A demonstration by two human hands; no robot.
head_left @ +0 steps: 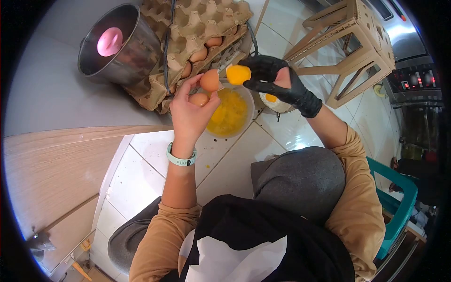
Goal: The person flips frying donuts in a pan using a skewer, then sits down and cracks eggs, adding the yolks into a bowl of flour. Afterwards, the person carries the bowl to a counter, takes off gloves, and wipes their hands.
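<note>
My left hand [191, 110] is bare and closed around two things. A brown eggshell piece [209, 81] is held at the fingertips, and a brown egg [198, 99] rests against the palm. Close beside it, my right hand [277, 80] wears a black glove with a patch of palm showing. Its fingertips grip an eggshell half with an orange yolk [238, 74] in it. Below both hands stands a round bowl [250, 113] of yellow egg liquid [229, 113]. Partly behind the gloved hand is a second container [282, 106] with a yolk [271, 97].
Stacked cardboard egg trays [202, 21] with several brown eggs [199, 55] are at the upper left, beside a metal pot [145, 51] containing a pink object [110, 41]. A folding stool [350, 44] stands upper right on the tiled floor [244, 155]. A teal plastic seat [409, 188] is at right.
</note>
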